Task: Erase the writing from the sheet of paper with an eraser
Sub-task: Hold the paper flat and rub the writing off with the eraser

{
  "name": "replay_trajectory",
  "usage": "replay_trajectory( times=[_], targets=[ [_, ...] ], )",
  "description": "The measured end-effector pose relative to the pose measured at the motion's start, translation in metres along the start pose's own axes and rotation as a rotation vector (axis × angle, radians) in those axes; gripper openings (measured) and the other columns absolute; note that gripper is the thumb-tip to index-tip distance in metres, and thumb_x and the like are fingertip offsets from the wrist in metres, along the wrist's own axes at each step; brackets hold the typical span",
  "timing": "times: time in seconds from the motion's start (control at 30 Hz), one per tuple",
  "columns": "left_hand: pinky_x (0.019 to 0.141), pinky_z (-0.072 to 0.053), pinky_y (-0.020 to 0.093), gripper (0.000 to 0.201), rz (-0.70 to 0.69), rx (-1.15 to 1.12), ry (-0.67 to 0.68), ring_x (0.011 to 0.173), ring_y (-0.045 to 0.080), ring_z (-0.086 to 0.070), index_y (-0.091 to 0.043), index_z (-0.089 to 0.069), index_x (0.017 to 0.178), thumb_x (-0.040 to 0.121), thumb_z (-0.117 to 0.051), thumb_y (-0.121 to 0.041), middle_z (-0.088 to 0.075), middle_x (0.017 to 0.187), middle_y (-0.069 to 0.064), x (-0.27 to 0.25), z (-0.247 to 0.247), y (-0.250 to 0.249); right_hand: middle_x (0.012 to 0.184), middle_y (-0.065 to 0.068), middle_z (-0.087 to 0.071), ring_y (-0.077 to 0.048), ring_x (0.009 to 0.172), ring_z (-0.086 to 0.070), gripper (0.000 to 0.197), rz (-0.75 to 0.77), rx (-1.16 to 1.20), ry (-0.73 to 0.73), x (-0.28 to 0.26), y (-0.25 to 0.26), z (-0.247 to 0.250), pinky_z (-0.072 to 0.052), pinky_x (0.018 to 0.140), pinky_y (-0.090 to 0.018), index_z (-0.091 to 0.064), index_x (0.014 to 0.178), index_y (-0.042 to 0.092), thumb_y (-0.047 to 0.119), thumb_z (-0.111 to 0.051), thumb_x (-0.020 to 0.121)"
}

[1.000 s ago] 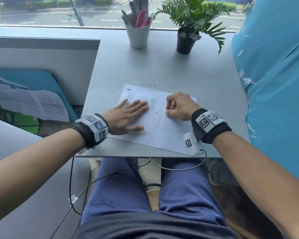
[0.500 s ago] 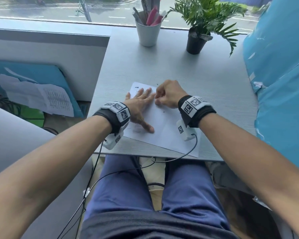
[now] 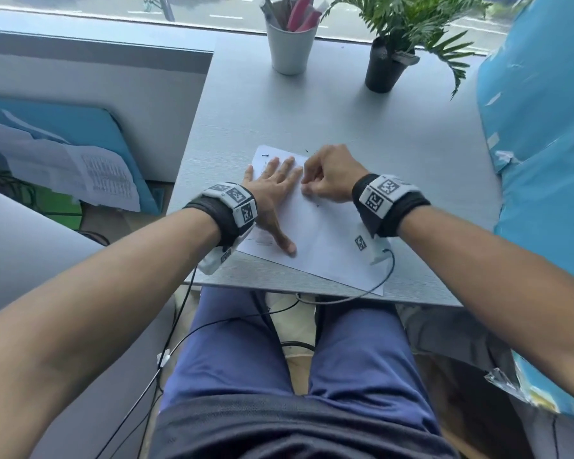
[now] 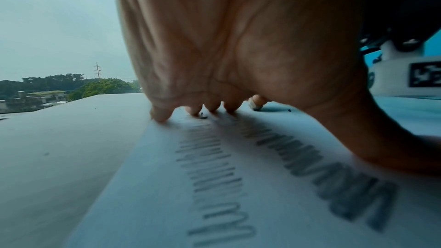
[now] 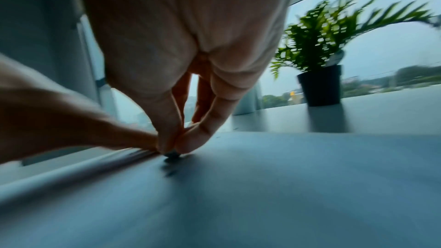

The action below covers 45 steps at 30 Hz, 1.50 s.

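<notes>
A white sheet of paper (image 3: 325, 240) lies on the grey desk (image 3: 395, 144). My left hand (image 3: 272, 190) lies flat on its left part, fingers spread, pressing it down. In the left wrist view, two rows of pencil scribble (image 4: 298, 159) run under the left hand (image 4: 229, 48) across the sheet (image 4: 167, 205). My right hand (image 3: 328, 177) is curled just right of the left fingertips. In the right wrist view, thumb and fingertips (image 5: 169, 142) pinch a small eraser (image 5: 172, 155), its dark tip touching the paper (image 5: 238, 195). Most of the eraser is hidden by the fingers.
A white cup (image 3: 290, 44) of pens and a potted plant (image 3: 386, 66) stand at the desk's far edge by the window. Blue covered panels (image 3: 544, 160) rise on the right. Dark eraser crumbs (image 3: 307, 150) dot the sheet's top. Cables hang off the near edge.
Both hands have moved up and left toward the sheet's top-left corner. The right hand now sits close beside the left fingertips. The head view has tilted down.
</notes>
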<state>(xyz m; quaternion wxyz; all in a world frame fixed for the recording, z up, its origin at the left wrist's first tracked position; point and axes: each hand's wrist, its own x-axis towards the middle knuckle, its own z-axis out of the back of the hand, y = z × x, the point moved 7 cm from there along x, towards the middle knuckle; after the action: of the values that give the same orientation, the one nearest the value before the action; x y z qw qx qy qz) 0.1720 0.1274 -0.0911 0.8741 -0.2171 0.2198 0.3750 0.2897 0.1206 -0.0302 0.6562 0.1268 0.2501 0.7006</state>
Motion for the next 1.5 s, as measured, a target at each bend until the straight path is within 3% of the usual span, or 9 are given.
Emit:
replay_trajectory(
  times=[0.2,0.43,0.63,0.8,0.87,1.03,1.13,1.27,1.5],
  targets=[
    [0.109,0.023,0.044,0.173,0.005,0.031,-0.001,0.142,0.026,0.037,-0.019,0.030,0.152,0.036,-0.081,-0.083,0.040,0.156,0.004,0.000,0.000,-0.004,0.065,0.013,-0.064,-0.002,0.064,-0.062,0.006,0.104,0.015,0.283,-0.037,0.026,-0.039,-0.046,0.059,-0.011,-0.076,0.076,0.015,0.010,-0.077,0.075],
    [0.119,0.015,0.054,0.173,0.027,0.033,0.006,0.145,0.027,0.033,-0.020,0.029,0.153,0.035,-0.085,-0.078,0.036,0.159,0.004,-0.001,0.001,-0.005,0.073,-0.005,-0.070,-0.020,0.070,-0.067,0.006,-0.030,-0.026,-0.009,0.011,-0.008,0.006,-0.054,0.065,-0.027,-0.076,0.077,0.010,0.013,-0.074,0.072],
    [0.116,0.016,0.054,0.174,0.043,0.042,0.027,0.143,0.029,0.035,-0.022,0.031,0.151,0.035,-0.084,-0.078,0.041,0.156,0.003,0.001,0.001,-0.006,0.065,0.011,-0.067,0.002,0.059,-0.061,0.005,0.080,-0.001,0.311,-0.030,0.016,-0.032,-0.050,0.057,-0.014,-0.075,0.073,0.018,0.015,-0.078,0.075],
    [0.118,0.008,0.062,0.173,0.070,0.078,0.047,0.145,0.029,0.033,-0.021,0.029,0.152,0.036,-0.087,-0.074,0.037,0.158,0.004,-0.001,0.002,-0.010,0.068,-0.005,-0.069,-0.014,0.063,-0.063,0.007,-0.080,0.013,-0.044,0.013,-0.022,0.010,-0.051,0.060,-0.024,-0.075,0.075,0.009,0.016,-0.076,0.073],
    [0.118,0.007,0.063,0.173,0.073,0.093,0.054,0.145,0.031,0.032,-0.021,0.030,0.152,0.036,-0.087,-0.074,0.038,0.158,0.005,-0.001,0.002,-0.011,0.069,-0.007,-0.071,-0.015,0.063,-0.063,0.006,-0.083,0.035,-0.066,0.008,-0.020,0.007,-0.053,0.060,-0.025,-0.075,0.073,0.009,0.014,-0.075,0.072],
    [0.117,0.007,0.065,0.173,0.073,0.085,0.066,0.144,0.032,0.034,-0.026,0.033,0.150,0.034,-0.085,-0.077,0.042,0.155,0.005,0.001,0.000,-0.008,0.060,0.011,-0.065,0.001,0.053,-0.060,0.005,0.052,0.019,0.286,-0.029,0.012,-0.035,-0.051,0.054,-0.017,-0.076,0.074,0.013,0.016,-0.079,0.075],
    [0.118,0.008,0.063,0.172,0.073,0.101,0.070,0.144,0.031,0.034,-0.025,0.031,0.152,0.035,-0.086,-0.075,0.040,0.157,0.005,0.000,0.001,-0.009,0.061,0.007,-0.065,0.002,0.048,-0.056,0.009,-0.021,0.026,0.126,0.000,-0.010,-0.012,-0.045,0.053,-0.020,-0.073,0.071,0.014,0.019,-0.080,0.074],
    [0.118,0.007,0.064,0.172,0.076,0.114,0.071,0.145,0.031,0.033,-0.024,0.031,0.152,0.036,-0.087,-0.074,0.038,0.158,0.005,-0.001,0.002,-0.010,0.069,0.000,-0.065,-0.009,0.064,-0.058,0.007,-0.176,0.013,-0.141,0.022,-0.034,0.016,-0.041,0.061,-0.016,-0.076,0.077,0.013,0.019,-0.077,0.073],
    [0.118,0.008,0.063,0.173,0.076,0.102,0.077,0.143,0.030,0.035,-0.024,0.033,0.150,0.036,-0.086,-0.076,0.042,0.155,0.005,-0.002,-0.002,-0.009,0.053,0.014,-0.059,0.004,0.046,-0.053,0.010,-0.042,0.047,0.252,-0.018,0.003,-0.029,-0.044,0.050,-0.017,-0.074,0.069,0.010,0.016,-0.081,0.072]
  ],
)
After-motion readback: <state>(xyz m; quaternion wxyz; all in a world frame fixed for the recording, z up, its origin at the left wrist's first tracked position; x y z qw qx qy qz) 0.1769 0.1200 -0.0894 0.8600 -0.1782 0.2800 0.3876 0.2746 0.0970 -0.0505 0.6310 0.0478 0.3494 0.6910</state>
